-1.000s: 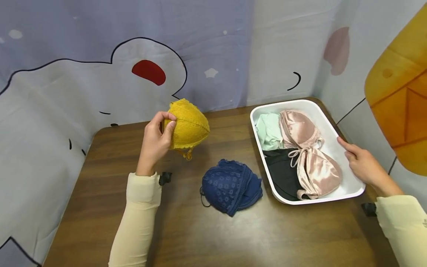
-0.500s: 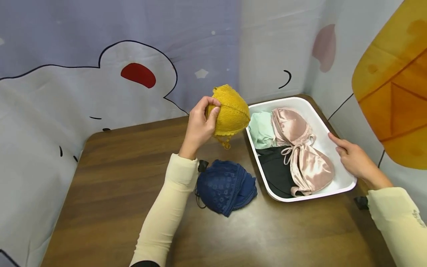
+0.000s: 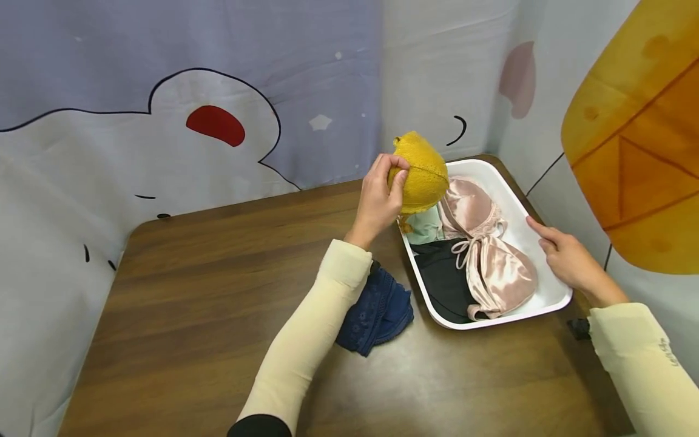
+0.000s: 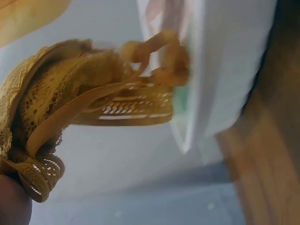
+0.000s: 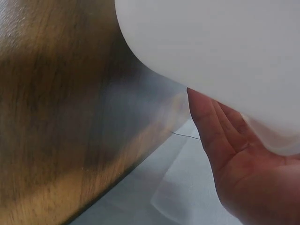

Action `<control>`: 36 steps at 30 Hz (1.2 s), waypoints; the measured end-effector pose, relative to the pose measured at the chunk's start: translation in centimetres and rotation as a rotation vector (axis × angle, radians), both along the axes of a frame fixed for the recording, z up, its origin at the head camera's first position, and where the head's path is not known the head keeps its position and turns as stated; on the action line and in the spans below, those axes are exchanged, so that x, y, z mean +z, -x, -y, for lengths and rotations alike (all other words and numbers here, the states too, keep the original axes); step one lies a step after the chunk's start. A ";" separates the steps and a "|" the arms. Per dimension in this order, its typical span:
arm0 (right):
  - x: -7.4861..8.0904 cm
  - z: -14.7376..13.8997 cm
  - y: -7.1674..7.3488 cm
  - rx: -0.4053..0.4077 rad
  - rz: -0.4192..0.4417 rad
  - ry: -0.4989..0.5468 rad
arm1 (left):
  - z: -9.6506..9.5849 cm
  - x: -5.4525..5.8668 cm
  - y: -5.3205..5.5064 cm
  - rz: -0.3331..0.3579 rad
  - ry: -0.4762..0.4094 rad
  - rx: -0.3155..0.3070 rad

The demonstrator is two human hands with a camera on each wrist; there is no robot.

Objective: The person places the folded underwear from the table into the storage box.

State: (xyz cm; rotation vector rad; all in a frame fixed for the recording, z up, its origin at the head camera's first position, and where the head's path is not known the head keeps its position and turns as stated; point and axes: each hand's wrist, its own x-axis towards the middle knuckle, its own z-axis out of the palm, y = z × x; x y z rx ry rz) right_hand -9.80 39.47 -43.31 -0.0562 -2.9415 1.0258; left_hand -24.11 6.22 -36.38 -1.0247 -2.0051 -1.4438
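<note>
My left hand [image 3: 378,200] pinches a folded yellow lace bra [image 3: 425,176] between thumb and fingers, above the far left corner of a white tray [image 3: 553,290]. Its straps and lace band [image 4: 136,105] dangle over the tray's rim in the left wrist view. At the tray's right side, my right hand [image 3: 570,260] grips the rim, with fingers against the outer wall in the right wrist view. Inside the tray lie a pink satin bra [image 3: 510,276], a black garment [image 3: 443,282] and a mint green garment [image 3: 427,229], partly covered by the yellow bra.
A folded navy lace bra [image 3: 377,312] lies on the wooden table [image 3: 218,315] left of the tray, partly hidden by my left forearm. A printed curtain [image 3: 327,73] stands behind the table and along its sides.
My left hand has carried the yellow bra rightward from over the table to above the tray's far left corner. My right hand keeps its place on the rim while the view shifts slightly.
</note>
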 end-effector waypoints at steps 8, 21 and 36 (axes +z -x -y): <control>-0.2 0.4 0.3 0.008 -0.011 0.001 | -2.4 -3.2 -0.1 0.126 0.221 0.047; -0.1 0.5 0.6 0.017 -0.011 -0.003 | -1.9 -3.9 0.5 0.414 0.626 0.334; -0.1 -0.3 0.9 0.036 -0.005 -0.005 | 2.2 -2.6 1.3 0.502 0.688 0.188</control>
